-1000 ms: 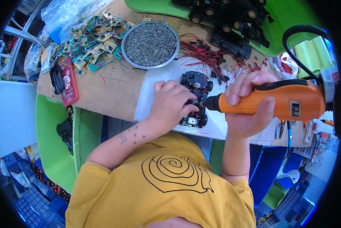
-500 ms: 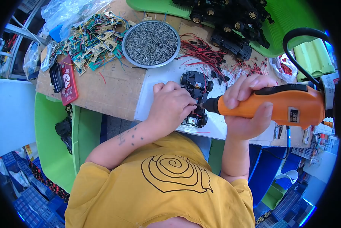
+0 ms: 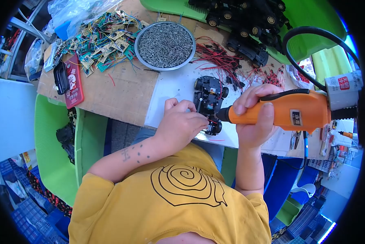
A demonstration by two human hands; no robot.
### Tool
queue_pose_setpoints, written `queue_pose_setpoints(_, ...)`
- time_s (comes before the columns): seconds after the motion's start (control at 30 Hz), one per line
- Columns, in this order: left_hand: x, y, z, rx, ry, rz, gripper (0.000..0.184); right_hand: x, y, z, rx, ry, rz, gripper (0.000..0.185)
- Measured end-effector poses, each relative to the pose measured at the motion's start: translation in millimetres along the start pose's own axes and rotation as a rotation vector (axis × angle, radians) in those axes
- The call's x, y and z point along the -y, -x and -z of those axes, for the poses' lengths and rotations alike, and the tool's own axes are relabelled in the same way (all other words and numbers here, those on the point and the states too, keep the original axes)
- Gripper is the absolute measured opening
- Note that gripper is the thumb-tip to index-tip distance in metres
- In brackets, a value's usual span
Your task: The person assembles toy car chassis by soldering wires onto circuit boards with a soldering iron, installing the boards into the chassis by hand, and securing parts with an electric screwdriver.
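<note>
A black toy car chassis (image 3: 209, 91) lies on the white sheet, its wheels and inner parts showing. My left hand (image 3: 181, 124) reaches over the near end of it, thumb and fingertips bunched together against the chassis. Whatever those fingertips pinch is hidden. In my right hand (image 3: 253, 116) is an orange electric screwdriver (image 3: 290, 112), held level from the right with the fingers wrapped round its body. Its dark nose points at the middle of the chassis, close to my left fingertips; whether the bit touches a screw cannot be made out.
A metal bowl of small screws (image 3: 165, 44) stands behind the chassis, beside a heap of wired circuit boards (image 3: 105, 42). Red wires (image 3: 219, 55) lie to its right. A green bin (image 3: 312, 28) holds several black car bodies (image 3: 247, 51). A red phone-like box (image 3: 73, 83) sits left.
My left fingertips have moved slightly towards me along the chassis. The screwdriver and my right hand have shifted a little left. The view has also moved slightly.
</note>
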State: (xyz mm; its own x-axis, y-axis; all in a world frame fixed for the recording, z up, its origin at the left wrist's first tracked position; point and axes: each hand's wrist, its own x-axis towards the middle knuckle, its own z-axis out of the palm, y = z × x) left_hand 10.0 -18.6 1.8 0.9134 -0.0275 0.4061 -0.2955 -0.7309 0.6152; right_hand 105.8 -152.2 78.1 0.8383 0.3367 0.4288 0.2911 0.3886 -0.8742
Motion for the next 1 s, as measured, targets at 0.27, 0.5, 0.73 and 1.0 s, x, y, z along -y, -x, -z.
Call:
queue_pose_setpoints(0.27,-1,2,-3,-0.006,0.000,0.008,0.014,-4,2,-4,0.030,0.029,0.005,0.030)
queue_pose_setpoints(0.5,-2,-1,-2,-0.010,-0.056,-0.005,0.014,-2,2,-3,-0.025,0.091,-0.052,0.032)
queue_pose_setpoints(0.73,-4,-8,6,0.013,0.029,0.147,0.012,25,4,-12,0.089,-0.076,0.020,0.037)
queue_pose_setpoints(1.0,-8,-10,9,0.036,-0.012,0.140,0.012,21,9,-14,0.078,-0.067,0.015,0.037)
